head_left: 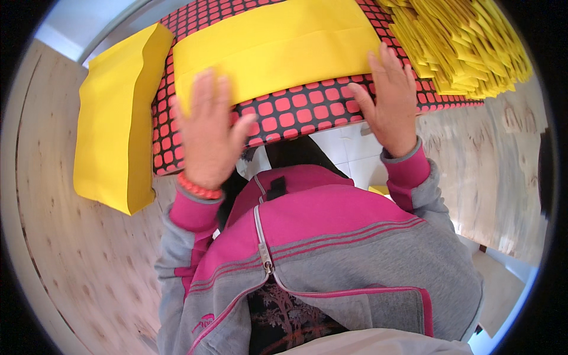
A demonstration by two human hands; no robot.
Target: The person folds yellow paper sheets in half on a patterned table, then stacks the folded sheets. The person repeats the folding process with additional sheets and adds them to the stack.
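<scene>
A flat yellow piece (278,50), which looks like folded cloth or soft sheet material, lies across the red-and-black checked cover in front of me. Faint crease lines run along it. Over its near left corner is my left hand (207,127), fingers stretched out and slightly blurred, a red beaded bracelet on the wrist. My right hand (390,97) spreads flat by the near right corner, fingertips at the yellow edge. Neither hand grips anything. Whether the left palm presses on the piece or hovers just above it, I cannot tell.
To the left a stack of yellow pieces (115,118) rests on a wooden surface (59,177). Several yellow folded pieces (461,47) are heaped at the far right, over the checked cover (296,109). More wooden surface (485,154) lies on the right.
</scene>
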